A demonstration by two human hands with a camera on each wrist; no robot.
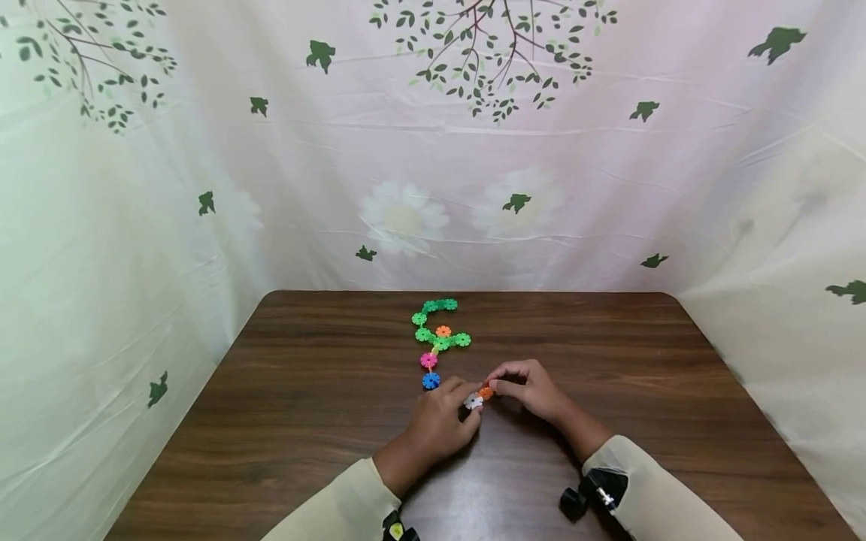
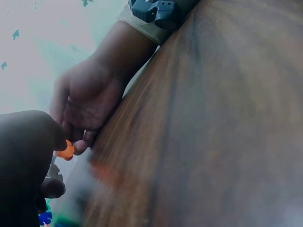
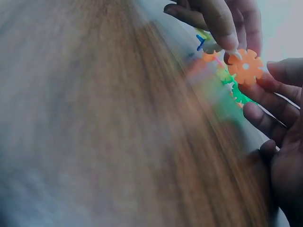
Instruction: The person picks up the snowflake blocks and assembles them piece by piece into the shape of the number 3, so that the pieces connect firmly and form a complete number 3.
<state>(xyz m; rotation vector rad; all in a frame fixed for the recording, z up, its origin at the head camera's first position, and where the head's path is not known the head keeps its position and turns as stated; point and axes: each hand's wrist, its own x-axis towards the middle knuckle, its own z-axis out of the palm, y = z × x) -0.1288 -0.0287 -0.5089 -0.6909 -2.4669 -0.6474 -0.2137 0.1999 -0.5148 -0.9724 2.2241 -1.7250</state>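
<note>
My left hand (image 1: pixel 443 424) pinches a white notched disc (image 1: pixel 473 401) near the middle of the table. At the disc's right edge is an orange notched disc (image 1: pixel 485 393), which my right hand (image 1: pixel 531 389) pinches between thumb and fingers. Seen from the right wrist, the orange disc (image 3: pixel 245 67) faces the camera, round with slots and a small centre hole. Just beyond the left hand's fingers lies a blue notched disc (image 1: pixel 431 381), the near end of a linked chain. Part of the white disc is hidden by the left fingers.
From the blue disc, the chain runs away through a pink disc (image 1: pixel 429 361) to several green discs (image 1: pixel 441 343) in a curved line, with another orange disc (image 1: pixel 443 331) among them. A printed cloth (image 1: pixel 433 150) hangs behind the brown wooden table (image 1: pixel 304 361).
</note>
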